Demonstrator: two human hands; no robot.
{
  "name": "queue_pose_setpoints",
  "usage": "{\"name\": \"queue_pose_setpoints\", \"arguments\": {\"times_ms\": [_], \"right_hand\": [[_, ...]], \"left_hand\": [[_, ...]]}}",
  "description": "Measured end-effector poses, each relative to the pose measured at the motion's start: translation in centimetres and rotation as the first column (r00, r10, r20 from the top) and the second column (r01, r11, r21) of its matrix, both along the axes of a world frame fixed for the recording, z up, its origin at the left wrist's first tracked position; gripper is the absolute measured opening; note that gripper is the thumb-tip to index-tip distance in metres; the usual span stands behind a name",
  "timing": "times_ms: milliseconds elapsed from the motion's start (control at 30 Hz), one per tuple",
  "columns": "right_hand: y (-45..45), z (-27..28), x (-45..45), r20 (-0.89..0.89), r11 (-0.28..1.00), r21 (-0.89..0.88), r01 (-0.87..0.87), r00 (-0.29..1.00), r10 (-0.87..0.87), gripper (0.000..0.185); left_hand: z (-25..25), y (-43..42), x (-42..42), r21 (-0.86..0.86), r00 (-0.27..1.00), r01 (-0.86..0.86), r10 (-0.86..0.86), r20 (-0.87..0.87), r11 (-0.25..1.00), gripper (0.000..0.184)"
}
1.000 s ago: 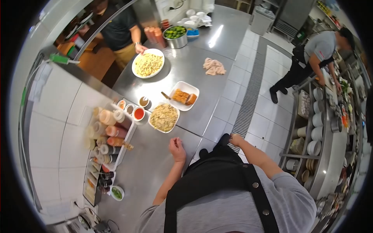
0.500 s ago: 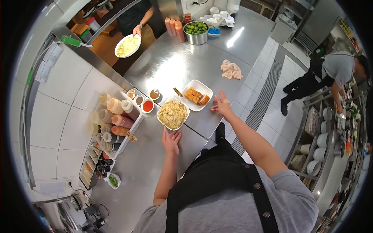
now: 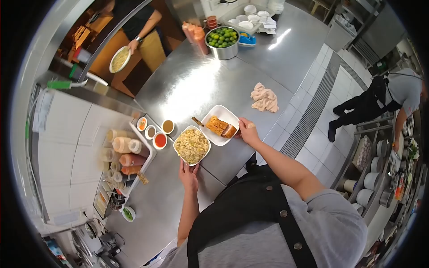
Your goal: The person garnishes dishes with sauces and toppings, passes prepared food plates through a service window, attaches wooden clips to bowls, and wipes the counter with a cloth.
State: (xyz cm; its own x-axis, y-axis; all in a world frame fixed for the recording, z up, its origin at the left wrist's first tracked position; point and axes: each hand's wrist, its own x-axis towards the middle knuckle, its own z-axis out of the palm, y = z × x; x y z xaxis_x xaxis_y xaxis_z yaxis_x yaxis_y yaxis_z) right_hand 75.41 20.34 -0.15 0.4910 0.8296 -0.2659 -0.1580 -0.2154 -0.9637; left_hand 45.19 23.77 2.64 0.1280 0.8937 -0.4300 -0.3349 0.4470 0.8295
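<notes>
My left hand (image 3: 189,177) grips the near edge of a white square bowl (image 3: 208,152) heaped with fried rice (image 3: 192,145). Fingers go under the rim and the thumb lies along the side. My right hand (image 3: 248,133) is closed on the right edge of a white square dish (image 3: 225,112) that holds sliced, golden-crusted meat (image 3: 220,126). A bone-like dark stick (image 3: 197,121) pokes out over the dish's left side. Bowl and dish sit side by side, apparently touching. Left of them stand cups of red sauce (image 3: 160,140) and brown sauce (image 3: 168,126).
A rack of squeeze bottles (image 3: 129,160) lines the left wall. A crumpled cloth (image 3: 264,97) lies right of the dish. Further back is a pot of limes (image 3: 223,51). Across the pass, a person's hand (image 3: 133,45) holds a plate (image 3: 119,60); another person (image 3: 389,96) works at right.
My right hand has closed in on the meat dish and taken its edge. My left hand has taken hold of the rice bowl. The person across the pass has moved the plate away leftward.
</notes>
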Motion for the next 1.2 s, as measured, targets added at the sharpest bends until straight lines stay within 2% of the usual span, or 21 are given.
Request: {"name": "queue_pose_setpoints", "arguments": {"times_ms": [133, 233, 333, 400, 433, 467, 500, 567, 633, 667, 733, 767, 833, 867, 933, 967, 1033, 1067, 1133, 1167, 1200], "right_hand": [[3.3, 0.7, 4.8, 0.009, 0.999, -0.042, -0.001, 1.0, 0.001, 0.031], [6.2, 3.0, 8.8, -0.13, 0.991, -0.136, -0.016, 0.992, -0.002, 0.033], [9.1, 2.0, 13.0, -0.332, 0.979, -0.133, -0.154, 0.938, 0.103, 0.035], [9.7, 2.2, 14.5, -0.018, 0.995, -0.051, -0.086, 0.996, 0.085, 0.037], [9.5, 2.7, 15.0, 0.139, 0.998, -0.006, -0.056, 0.989, 0.056, 0.039], [8.4, 3.1, 16.0, 0.398, 0.994, -0.066, -0.081, 0.912, 0.101, 0.041], [7.1, 3.3, 16.3, 0.594, 0.996, -0.054, -0.071, 0.799, 0.089, 0.042], [4.3, 3.1, 16.3, 0.886, 0.997, -0.034, -0.065, 0.46, 0.06, 0.045], [0.9, 2.2, 15.0, 0.968, 0.992, -0.082, -0.094, 0.231, 0.102, 0.046], [-0.8, 1.8, 14.0, 0.986, 0.988, -0.111, -0.107, 0.113, 0.123, 0.046], [-3.7, 2.7, 11.2, 0.979, 0.975, -0.117, -0.186, 0.145, 0.145, 0.044], [-4.7, 2.9, 10.0, 0.974, 0.967, -0.118, -0.225, 0.164, 0.157, 0.042], [-6.0, 1.7, 8.8, 0.896, 0.898, -0.131, -0.42, 0.337, 0.289, 0.042], [-6.3, 1.0, 8.7, 0.842, 0.853, -0.115, -0.51, 0.405, 0.356, 0.042], [-5.6, 0.6, 9.1, 0.808, 0.814, -0.161, -0.558, 0.399, 0.434, 0.041], [-5.2, 0.5, 9.3, 0.79, 0.793, -0.18, -0.581, 0.395, 0.469, 0.04], [-5.1, 1.7, 9.3, 0.868, 0.83, -0.149, -0.537, 0.332, 0.37, 0.043], [-4.9, 2.2, 9.4, 0.901, 0.849, -0.132, -0.512, 0.295, 0.318, 0.045], [-4.2, 2.2, 10.1, 0.913, 0.816, -0.264, -0.514, 0.141, 0.384, 0.05], [-3.7, 2.1, 10.9, 0.908, 0.797, -0.329, -0.506, 0.062, 0.414, 0.053], [-3.3, 1.7, 12.2, 0.91, 0.832, -0.336, -0.442, 0.077, 0.408, 0.054]], "left_hand": [[-0.4, 1.7, 5.1, 0.028, 0.998, -0.049, 0.048, 0.041, 0.998, 0.047], [-0.3, 3.9, 9.3, 0.057, 0.996, -0.078, 0.075, 0.052, 0.995, 0.047], [-0.8, 6.5, 11.7, 0.058, 0.996, -0.073, 0.069, 0.063, 0.996, 0.05], [-1.1, 7.4, 13.0, 0.102, 0.994, -0.081, 0.073, 0.075, 0.992, 0.052], [-0.9, 7.4, 13.4, 0.061, 0.991, -0.119, 0.116, 0.059, 0.991, 0.05], [-0.9, 7.2, 13.9, 0.019, 0.987, -0.154, 0.153, 0.042, 0.988, 0.048], [-0.5, 6.9, 14.6, -0.024, 0.982, -0.186, 0.187, 0.023, 0.982, 0.046], [-0.3, 4.7, 15.9, 0.019, 0.975, -0.194, 0.195, -0.104, 0.981, 0.043], [-0.3, 2.1, 17.2, 0.069, 0.96, -0.142, 0.154, -0.233, 0.988, 0.038], [-0.3, 0.9, 18.0, 0.119, 0.962, 0.005, 0.028, -0.272, 0.993, 0.037], [-0.2, -0.9, 19.7, 0.205, 0.907, 0.297, -0.209, -0.365, 0.933, 0.035], [0.3, -1.4, 20.6, 0.342, 0.846, 0.431, -0.243, -0.474, 0.835, 0.035], [1.1, -1.4, 22.8, 0.519, 0.697, 0.678, -0.23, -0.679, 0.52, 0.039], [1.0, -1.4, 23.4, 0.529, 0.672, 0.709, -0.218, -0.708, 0.467, 0.042], [0.6, -1.1, 24.4, 0.544, 0.626, 0.762, -0.183, -0.758, 0.352, 0.05], [0.0, -0.8, 24.7, 0.518, 0.608, 0.77, -0.184, -0.772, 0.371, 0.049], [-0.8, 0.1, 25.1, 0.466, 0.571, 0.787, -0.19, -0.799, 0.405, 0.048], [-1.1, 0.4, 25.1, 0.45, 0.541, 0.809, -0.177, -0.822, 0.379, 0.046], [-1.1, 0.8, 25.1, 0.426, 0.49, 0.844, -0.146, -0.859, 0.326, 0.043], [-1.1, 0.8, 24.8, 0.434, 0.467, 0.859, -0.067, -0.882, 0.271, 0.042], [-1.2, 0.5, 24.0, 0.439, 0.446, 0.872, 0.018, -0.895, 0.216, 0.041]]}}
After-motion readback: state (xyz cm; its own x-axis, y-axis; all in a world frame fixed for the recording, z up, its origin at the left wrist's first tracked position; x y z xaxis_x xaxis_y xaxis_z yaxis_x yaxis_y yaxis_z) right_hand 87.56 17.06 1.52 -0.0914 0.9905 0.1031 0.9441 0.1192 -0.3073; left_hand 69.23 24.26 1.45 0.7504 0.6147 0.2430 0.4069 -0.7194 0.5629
